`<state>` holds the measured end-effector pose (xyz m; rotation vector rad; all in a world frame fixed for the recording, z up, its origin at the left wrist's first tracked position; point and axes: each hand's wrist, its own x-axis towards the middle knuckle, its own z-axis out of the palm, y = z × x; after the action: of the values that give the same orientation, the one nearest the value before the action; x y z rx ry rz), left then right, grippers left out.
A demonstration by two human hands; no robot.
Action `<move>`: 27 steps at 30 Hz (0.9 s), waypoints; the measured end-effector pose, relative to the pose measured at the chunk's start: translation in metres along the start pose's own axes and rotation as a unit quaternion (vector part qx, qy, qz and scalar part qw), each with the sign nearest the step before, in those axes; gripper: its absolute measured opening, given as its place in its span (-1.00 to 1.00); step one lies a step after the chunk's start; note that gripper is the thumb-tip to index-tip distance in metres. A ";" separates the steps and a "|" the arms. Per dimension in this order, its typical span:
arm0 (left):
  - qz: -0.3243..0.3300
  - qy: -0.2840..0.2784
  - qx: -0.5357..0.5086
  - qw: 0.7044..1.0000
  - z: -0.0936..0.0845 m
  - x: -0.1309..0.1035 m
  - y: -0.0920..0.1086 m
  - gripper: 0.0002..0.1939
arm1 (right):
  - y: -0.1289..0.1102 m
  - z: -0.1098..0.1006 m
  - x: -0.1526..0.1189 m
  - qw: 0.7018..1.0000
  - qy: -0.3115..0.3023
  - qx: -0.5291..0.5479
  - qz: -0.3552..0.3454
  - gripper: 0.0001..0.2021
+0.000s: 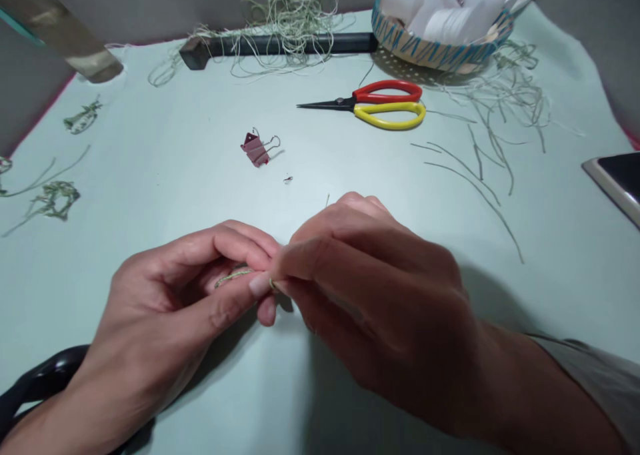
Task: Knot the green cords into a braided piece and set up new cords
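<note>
A thin green cord runs across the fingers of my left hand, which pinches it between thumb and index finger. My right hand meets the left fingertips and pinches at the same spot, where a small loop of the cord shows. The right fingertips partly hide what lies between them. Beyond the hands, a dark red binder clip and a tiny metal piece lie on the pale green tabletop.
Scissors with red and yellow handles lie behind the hands. Farther back are a black bar, tangled cord and a basket of spools. Cut cords and a phone sit right, knotted pieces left.
</note>
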<state>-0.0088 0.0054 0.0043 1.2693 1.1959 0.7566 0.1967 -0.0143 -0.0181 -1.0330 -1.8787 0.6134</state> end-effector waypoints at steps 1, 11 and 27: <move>-0.001 -0.002 -0.007 1.000 0.000 0.000 0.000 -0.91 | 0.000 0.000 0.000 1.000 0.002 -0.005 -0.004 -0.82; -0.014 -0.031 -0.003 0.999 -0.004 0.000 -0.001 -0.82 | 0.002 -0.001 0.005 0.999 0.016 0.046 0.017 -0.82; -0.071 -0.101 0.000 0.992 -0.010 -0.001 -0.008 -0.78 | -0.003 -0.005 0.007 0.996 -0.010 0.067 0.055 -0.81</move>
<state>-0.0200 0.0064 -0.0019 1.2161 1.1077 0.5111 0.1977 -0.0101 -0.0099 -1.0498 -1.7801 0.8049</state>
